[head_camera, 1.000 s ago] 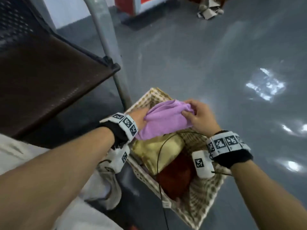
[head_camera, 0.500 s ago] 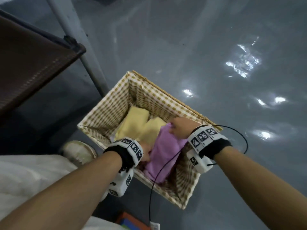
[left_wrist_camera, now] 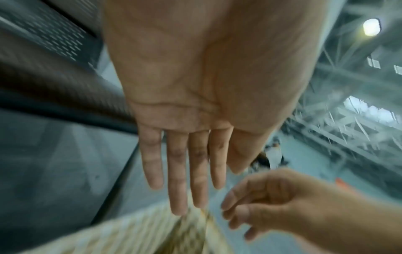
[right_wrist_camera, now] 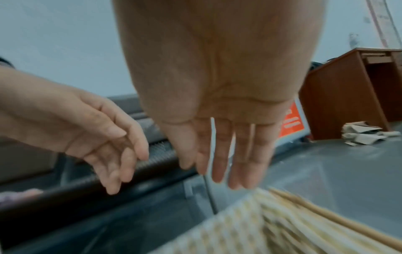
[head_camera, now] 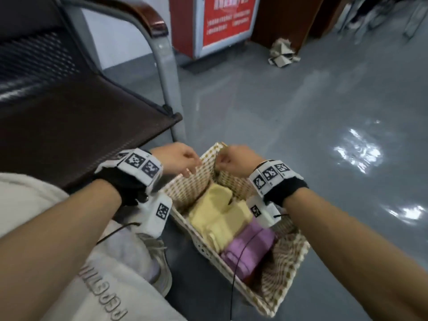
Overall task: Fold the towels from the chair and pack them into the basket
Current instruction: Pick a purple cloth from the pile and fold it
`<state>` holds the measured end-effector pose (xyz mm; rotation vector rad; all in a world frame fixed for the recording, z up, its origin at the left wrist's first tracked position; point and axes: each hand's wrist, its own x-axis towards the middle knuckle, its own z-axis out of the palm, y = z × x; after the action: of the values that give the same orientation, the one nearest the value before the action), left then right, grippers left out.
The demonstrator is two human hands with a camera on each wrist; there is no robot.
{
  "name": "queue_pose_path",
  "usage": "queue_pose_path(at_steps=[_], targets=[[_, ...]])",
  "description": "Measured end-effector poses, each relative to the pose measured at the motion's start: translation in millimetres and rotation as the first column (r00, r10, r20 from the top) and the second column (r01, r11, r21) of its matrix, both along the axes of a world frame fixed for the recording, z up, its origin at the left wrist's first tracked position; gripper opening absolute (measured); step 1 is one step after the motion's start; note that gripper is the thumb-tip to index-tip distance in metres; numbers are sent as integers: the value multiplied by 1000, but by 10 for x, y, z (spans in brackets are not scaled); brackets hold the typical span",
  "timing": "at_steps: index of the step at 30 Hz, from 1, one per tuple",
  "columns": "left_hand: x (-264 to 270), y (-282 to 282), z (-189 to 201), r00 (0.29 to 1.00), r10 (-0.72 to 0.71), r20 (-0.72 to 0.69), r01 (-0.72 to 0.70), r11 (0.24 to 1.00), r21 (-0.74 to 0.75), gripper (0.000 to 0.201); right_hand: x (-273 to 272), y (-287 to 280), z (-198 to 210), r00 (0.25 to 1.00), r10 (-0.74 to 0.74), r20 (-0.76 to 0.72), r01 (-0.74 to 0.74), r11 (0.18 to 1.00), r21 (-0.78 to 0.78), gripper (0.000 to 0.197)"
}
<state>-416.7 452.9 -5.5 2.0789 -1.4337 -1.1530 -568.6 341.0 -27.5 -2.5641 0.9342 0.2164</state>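
Note:
A basket (head_camera: 287, 269) with a checked cloth lining stands on the grey floor. Folded yellow towels (head_camera: 215, 212) lie in its far half. A folded purple towel (head_camera: 250, 249) lies beside them, nearer to me. My left hand (head_camera: 188, 166) and right hand (head_camera: 222, 163) hover close together above the basket's far corner, and neither holds anything. In the left wrist view the left hand (left_wrist_camera: 185, 180) has straight fingers over the lining (left_wrist_camera: 141, 237). The right wrist view shows the right hand (right_wrist_camera: 226, 163) the same way, fingers extended above the basket's edge (right_wrist_camera: 282, 223).
A brown mesh chair seat (head_camera: 81, 126) with a grey metal leg (head_camera: 169, 89) stands left of the basket. My shoe (head_camera: 159, 262) is against the basket's left side. A black cable (head_camera: 238, 262) hangs over the purple towel. A red sign cabinet (head_camera: 222, 19) and crumpled cardboard (head_camera: 282, 54) are far back.
Both hands have let go of the purple towel, which now lies in the basket, and have risen to the basket's far corner. My head has tilted up toward the chair.

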Motion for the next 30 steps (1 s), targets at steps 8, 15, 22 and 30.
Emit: queue_pose_path(at_steps=[8, 15, 22, 30], targets=[[1292, 1162, 1274, 894, 445, 40, -406, 846, -346, 14, 1699, 526, 1238, 883, 282, 376, -239, 958, -157, 13], [2218, 2615, 1460, 717, 667, 202, -559, 723, -406, 8, 3147, 1541, 1659, 760, 600, 249, -551, 799, -241, 18], [2844, 3848, 1102, 517, 803, 295, -681, 595, -427, 8, 4187, 2621, 1294, 637, 744, 202, -730, 666, -151, 19], [3311, 4673, 538, 502, 783, 367, -801, 581, -143, 20, 4870, 3585, 474, 492, 836, 245, -864, 504, 14, 24]])
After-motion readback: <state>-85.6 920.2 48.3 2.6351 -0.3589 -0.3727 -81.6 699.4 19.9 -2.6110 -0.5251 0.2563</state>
